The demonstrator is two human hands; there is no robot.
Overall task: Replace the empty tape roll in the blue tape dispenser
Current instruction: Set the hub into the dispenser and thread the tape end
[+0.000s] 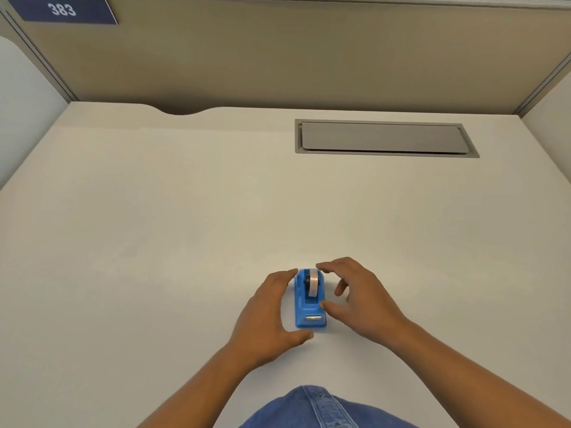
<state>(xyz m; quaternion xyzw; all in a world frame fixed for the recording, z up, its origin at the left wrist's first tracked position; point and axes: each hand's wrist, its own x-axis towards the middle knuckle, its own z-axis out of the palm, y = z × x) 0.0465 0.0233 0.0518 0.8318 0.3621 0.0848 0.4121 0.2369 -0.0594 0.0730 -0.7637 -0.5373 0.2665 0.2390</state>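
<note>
The blue tape dispenser [310, 307] stands on the cream desk near the front edge, its metal cutter end toward me. A pale tape roll [313, 283] on a black hub sits upright in its slot. My left hand [272, 310] curves around the dispenser's left side, fingers at the far end and thumb by the near end, touching or nearly touching it. My right hand [358, 298] hovers at the right side with fingers spread, forefinger over the roll's top and thumb near the body. Neither hand clearly grips anything.
A grey cable-hatch lid [383, 138] is set into the desk [154, 242] at the back right. Beige partition walls close the back and sides, with a "383" sign [63, 9] at top left. My denim-clad lap [315, 409] shows at the bottom.
</note>
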